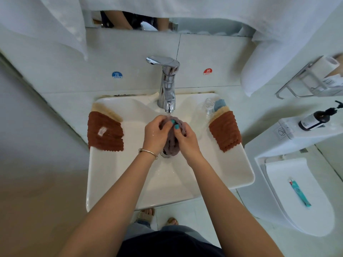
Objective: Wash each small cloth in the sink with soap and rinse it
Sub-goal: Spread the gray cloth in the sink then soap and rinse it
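Over the white sink (239, 175) both my hands hold a wet grey-mauve cloth (171, 143) under the chrome tap (168, 84), whose water is running. My left hand (156, 134) grips the cloth from the left, and my right hand (185, 139) grips it from the right with the thumb on top. The cloth hangs down to the drain. A brown cloth (104, 133) lies over a beige one on the sink's left rim. Another brown cloth (225, 130) lies on the right rim over beige and blue cloths (220, 104).
A clear plastic bottle (206, 114) lies on the sink's right side. A dark pump bottle (319, 116) lies on the toilet tank at the right. A toothpaste tube (299, 191) rests on the toilet lid. White towels hang above, and a rack (308, 80) is at the right wall.
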Tool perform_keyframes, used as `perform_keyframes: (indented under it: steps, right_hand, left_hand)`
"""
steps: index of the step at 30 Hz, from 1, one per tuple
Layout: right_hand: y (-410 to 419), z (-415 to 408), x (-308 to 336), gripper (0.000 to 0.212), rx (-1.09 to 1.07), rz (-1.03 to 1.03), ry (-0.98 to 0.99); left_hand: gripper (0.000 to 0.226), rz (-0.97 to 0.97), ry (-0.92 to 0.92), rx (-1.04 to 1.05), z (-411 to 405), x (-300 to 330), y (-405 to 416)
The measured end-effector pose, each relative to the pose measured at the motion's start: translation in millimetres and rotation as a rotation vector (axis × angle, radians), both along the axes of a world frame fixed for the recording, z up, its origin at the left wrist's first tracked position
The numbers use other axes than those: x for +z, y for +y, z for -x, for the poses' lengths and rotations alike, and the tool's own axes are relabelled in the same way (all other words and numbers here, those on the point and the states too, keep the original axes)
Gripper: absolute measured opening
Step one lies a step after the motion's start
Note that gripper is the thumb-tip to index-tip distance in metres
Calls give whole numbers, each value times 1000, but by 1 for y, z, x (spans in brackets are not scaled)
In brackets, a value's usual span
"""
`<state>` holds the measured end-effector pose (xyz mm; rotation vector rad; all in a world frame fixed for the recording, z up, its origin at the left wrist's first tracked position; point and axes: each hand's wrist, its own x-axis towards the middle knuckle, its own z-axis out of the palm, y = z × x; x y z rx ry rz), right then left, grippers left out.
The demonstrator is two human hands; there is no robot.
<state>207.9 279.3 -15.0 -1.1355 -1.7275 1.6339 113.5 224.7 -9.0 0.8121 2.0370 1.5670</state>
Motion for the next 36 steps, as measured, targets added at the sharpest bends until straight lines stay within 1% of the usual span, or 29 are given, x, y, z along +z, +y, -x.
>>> perform_keyframes:
  steps: [2,3,5,7,10,12,14,15,16,19,22,24,26,28,31,33,36]
  right_hand:
    - [2,4,1,8,35,-66,2]
    - [2,6,3,7,18,-82,9]
    - [1,11,8,10,-52,-21,70]
    - [-2,16,9,15,-103,58,167]
    - [-8,21,2,14,-127,125,203]
    - [-11,23,-4,11,-104,61,93]
    - [-12,23,-7,15,-36,-37,-77]
    - [-13,23,-8,17,-26,-47,-113]
    - [-13,23,-7,19,-42,-37,-107]
    - [-13,25,-6,26,-143,35,34]
    - [-10,32,-8,27,-150,27,56]
    - [-6,36,-12,26,-133,11,27]
    - [-2,38,-15,31,-128,-15,6]
    - [1,40,-12,37,-136,-26,-7]
    - [6,41,-8,43,-113,-92,-110]
    - [10,43,-6,44,-95,-102,-146]
    - [14,43,-2,48,-53,-76,-197]
  left_hand:
    - [6,30,35,17,6,-8,-8]
    - [9,65,56,8,9,-13,-11]
    - [19,131,38,-27,13,-21,-14]
    - [21,78,-69,-40,8,-22,-12]
    - [15,-72,-162,43,-6,-19,-4]
    - [11,-150,-185,117,-13,-19,2]
    - [9,-178,-212,170,-18,-22,4]
    - [8,-172,-201,190,-18,-24,5]
    - [8,-150,-171,203,-18,-25,5]
    - [11,-80,-88,228,-17,-26,9]
    - [22,-102,-133,274,-17,-26,16]
    - [24,-158,-185,261,-17,-27,19]
    - [22,-178,-209,257,-16,-27,24]
    - [30,-131,-209,301,-15,-24,30]
    - [39,-48,-185,320,-12,-23,36]
    - [43,-63,-183,331,-6,-23,38]
    - [48,13,-103,314,-3,-21,38]
